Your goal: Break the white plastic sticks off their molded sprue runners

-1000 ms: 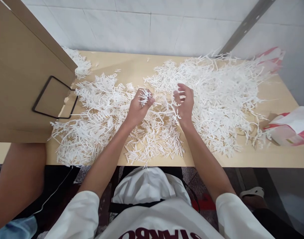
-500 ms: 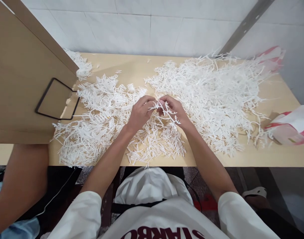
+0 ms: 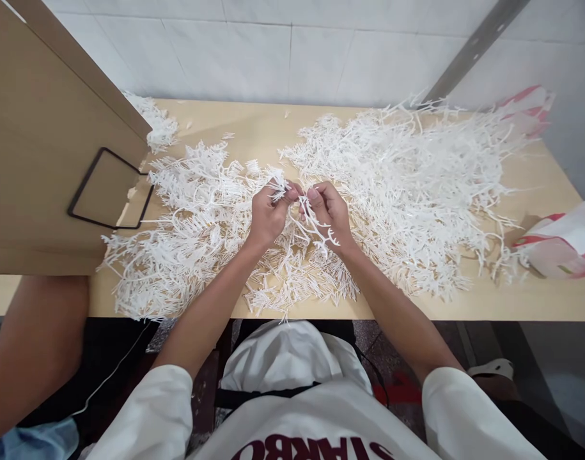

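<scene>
My left hand [image 3: 269, 214] and my right hand [image 3: 331, 209] meet fingertip to fingertip above the table. Small white plastic pieces [image 3: 279, 185] with thin prongs stick out from the closed fingers of my left hand. Pinched in my right hand is a branching white plastic sprue [image 3: 325, 237], which hangs down toward me. Whether the two are still joined between the fingertips I cannot tell. Below my hands lies a loose pile of thin white pieces [image 3: 302, 281]. Heaps of white plastic branches spread to the left [image 3: 177, 255] and to the right [image 3: 402, 185].
A brown cardboard panel [image 3: 57, 128] with a black wire stand [image 3: 110, 188] rises at the left. Beside it is another person's arm [image 3: 43, 345]. A red-and-white plastic bag [image 3: 563, 243] sits at the right, and a tiled wall [image 3: 254, 57] runs behind the table [image 3: 513, 300].
My left hand has turned, and a bunch of white pieces now shows above its fingers. The sprue in my right hand has shifted slightly left and down.
</scene>
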The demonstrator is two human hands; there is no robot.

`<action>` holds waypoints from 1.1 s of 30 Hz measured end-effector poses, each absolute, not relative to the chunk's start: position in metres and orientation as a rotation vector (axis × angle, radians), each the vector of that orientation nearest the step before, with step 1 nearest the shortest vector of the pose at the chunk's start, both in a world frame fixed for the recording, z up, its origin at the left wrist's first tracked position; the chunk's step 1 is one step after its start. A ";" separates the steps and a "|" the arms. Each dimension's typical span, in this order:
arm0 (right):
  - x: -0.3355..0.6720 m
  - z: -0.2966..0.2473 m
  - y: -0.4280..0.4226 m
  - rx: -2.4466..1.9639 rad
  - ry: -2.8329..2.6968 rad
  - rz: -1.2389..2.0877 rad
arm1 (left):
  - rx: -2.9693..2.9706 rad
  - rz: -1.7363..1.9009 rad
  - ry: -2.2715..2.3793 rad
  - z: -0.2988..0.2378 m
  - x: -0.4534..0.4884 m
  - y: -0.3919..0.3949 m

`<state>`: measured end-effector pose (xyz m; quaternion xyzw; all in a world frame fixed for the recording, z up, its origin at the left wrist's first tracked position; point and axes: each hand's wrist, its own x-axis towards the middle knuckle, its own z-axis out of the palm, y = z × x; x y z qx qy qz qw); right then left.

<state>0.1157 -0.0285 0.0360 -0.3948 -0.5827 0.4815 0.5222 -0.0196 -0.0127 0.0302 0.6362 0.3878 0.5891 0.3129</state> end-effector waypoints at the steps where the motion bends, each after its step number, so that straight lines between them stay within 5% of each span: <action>1: 0.115 0.036 -0.029 -0.954 -1.378 1.146 | 1.639 1.550 1.013 0.029 -0.018 -0.012; 13: 0.117 0.037 -0.024 -1.192 -1.547 1.013 | 1.649 1.552 1.104 0.019 -0.018 -0.009; 33: 0.125 0.033 -0.025 -0.892 -1.563 1.138 | 0.807 1.436 0.854 0.020 -0.008 -0.011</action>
